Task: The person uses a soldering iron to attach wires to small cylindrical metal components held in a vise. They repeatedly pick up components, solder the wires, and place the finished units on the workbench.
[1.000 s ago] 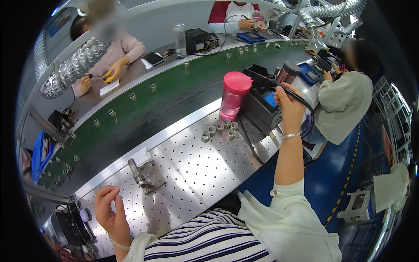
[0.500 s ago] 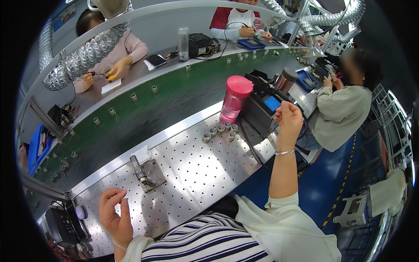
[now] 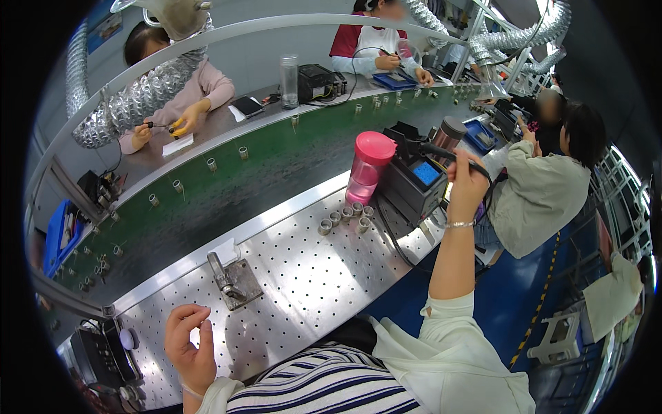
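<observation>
My right hand (image 3: 469, 185) is raised at the right, its fingers closed around the black handle of a soldering iron (image 3: 439, 151). The handle's front end reaches toward a black holder (image 3: 403, 136) beside the soldering station (image 3: 408, 190), which has a blue screen. My left hand (image 3: 189, 350) hovers over the near left of the perforated metal bench (image 3: 303, 276). Its fingers are curled, with a small gap between thumb and forefinger, and nothing shows in them. Close to it stands a small metal fixture (image 3: 238, 284) with a lever on a square plate.
Several small metal cylinders (image 3: 335, 218) stand by a pink-lidded bottle (image 3: 365, 169). Beyond the bench runs a green conveyor belt (image 3: 269, 152) carrying similar cylinders. A black cable (image 3: 396, 245) hangs near the bench's right edge. Co-workers sit across the belt and at the right (image 3: 548, 179).
My right hand has moved slightly right and down and now grips the soldering iron's handle, where its fingers were pinched before. The left hand has shifted slightly right.
</observation>
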`<state>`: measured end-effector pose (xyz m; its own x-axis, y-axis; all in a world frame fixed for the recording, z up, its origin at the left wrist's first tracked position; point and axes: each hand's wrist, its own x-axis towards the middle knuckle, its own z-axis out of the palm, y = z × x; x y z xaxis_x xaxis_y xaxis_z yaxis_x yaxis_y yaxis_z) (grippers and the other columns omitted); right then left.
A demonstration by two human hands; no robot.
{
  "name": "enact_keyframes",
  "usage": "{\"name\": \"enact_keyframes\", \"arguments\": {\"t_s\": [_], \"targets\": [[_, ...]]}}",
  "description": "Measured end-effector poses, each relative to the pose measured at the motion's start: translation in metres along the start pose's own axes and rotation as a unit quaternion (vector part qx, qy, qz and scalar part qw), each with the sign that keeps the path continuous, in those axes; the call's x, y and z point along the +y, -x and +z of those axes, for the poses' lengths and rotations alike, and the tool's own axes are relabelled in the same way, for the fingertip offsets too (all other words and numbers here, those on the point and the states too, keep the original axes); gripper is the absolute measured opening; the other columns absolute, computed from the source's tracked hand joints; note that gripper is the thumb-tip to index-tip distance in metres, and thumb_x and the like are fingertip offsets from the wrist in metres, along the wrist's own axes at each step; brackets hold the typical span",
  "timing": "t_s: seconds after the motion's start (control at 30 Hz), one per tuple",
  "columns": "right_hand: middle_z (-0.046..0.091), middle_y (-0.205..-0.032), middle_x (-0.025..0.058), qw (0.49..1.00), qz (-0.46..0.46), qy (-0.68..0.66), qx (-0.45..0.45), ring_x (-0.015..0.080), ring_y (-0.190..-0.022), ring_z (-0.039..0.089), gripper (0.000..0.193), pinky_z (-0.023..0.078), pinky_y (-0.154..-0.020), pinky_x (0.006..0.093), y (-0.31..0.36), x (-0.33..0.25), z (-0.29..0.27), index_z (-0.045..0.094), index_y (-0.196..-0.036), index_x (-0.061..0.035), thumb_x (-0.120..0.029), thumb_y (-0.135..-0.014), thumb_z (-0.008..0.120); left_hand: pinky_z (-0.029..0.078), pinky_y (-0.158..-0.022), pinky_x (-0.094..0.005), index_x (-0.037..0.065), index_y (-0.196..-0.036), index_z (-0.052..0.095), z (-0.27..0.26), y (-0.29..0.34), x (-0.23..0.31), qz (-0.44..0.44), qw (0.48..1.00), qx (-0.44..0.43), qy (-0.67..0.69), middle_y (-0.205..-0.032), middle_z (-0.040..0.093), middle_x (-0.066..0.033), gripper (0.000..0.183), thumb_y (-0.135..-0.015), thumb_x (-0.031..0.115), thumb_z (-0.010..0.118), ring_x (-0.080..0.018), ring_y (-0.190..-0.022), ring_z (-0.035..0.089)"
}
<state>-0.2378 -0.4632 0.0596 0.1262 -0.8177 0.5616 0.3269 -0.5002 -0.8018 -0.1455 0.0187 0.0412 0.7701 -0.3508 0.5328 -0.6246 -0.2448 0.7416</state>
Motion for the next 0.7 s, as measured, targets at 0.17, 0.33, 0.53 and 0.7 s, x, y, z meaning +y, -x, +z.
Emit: {"name": "enact_keyframes", "arguments": {"t_s": [0.17, 0.33, 0.53, 0.7], "targets": [[0.057, -0.061, 0.0008, 1.000, -0.002, 0.001, -0.022, 0.0058, -0.052, 0.051, 0.021, 0.039, -0.048, 0.0183, -0.003, 0.001, 0.014, 0.064, -0.090, -0.0020, -0.023, -0.093, 0.063, 0.046, -0.069, -0.0257, -0.002, -0.094, 0.067, 0.000, 0.007, 0.000, -0.010, 1.000, -0.006, -0.007, -0.094, 0.061, -0.0119, 0.018, -0.079, -0.009, 0.060, -0.0184, -0.082, 0.057], [0.062, -0.072, 0.0047, 0.995, 0.089, -0.033, -0.034, 0.0088, -0.060, 0.056, 0.044, 0.044, -0.054, 0.0203, 0.014, 0.001, 0.004, 0.054, -0.120, 0.0048, -0.020, -0.088, 0.071, 0.046, -0.067, -0.0265, -0.001, -0.094, 0.067, 0.002, 0.008, 0.003, -0.005, 1.000, -0.028, 0.007, -0.094, 0.062, -0.0121, 0.017, -0.079, -0.009, 0.060, -0.0191, -0.081, 0.057], [0.061, -0.075, 0.0047, 0.996, 0.088, -0.014, 0.007, 0.0084, -0.063, 0.056, 0.038, 0.043, -0.055, 0.0197, 0.029, -0.007, -0.003, 0.052, -0.112, 0.0035, -0.019, -0.088, 0.070, 0.047, -0.067, -0.0267, -0.001, -0.094, 0.067, -0.002, 0.014, 0.003, 0.002, 0.999, -0.036, -0.010, -0.094, 0.062, -0.0119, 0.017, -0.078, -0.007, 0.063, -0.0190, -0.080, 0.058], [0.056, -0.108, 0.0123, 0.940, -0.091, 0.252, -0.212, 0.0224, -0.094, 0.057, 0.027, 0.049, -0.076, 0.0309, 0.116, 0.003, 0.014, 0.061, -0.104, -0.0063, -0.017, -0.081, 0.072, 0.047, -0.068, -0.0266, -0.001, -0.093, 0.068, 0.002, 0.023, 0.004, -0.005, 0.999, -0.032, -0.009, -0.093, 0.062, -0.0115, 0.016, -0.078, -0.006, 0.063, -0.0189, -0.080, 0.058]]}}
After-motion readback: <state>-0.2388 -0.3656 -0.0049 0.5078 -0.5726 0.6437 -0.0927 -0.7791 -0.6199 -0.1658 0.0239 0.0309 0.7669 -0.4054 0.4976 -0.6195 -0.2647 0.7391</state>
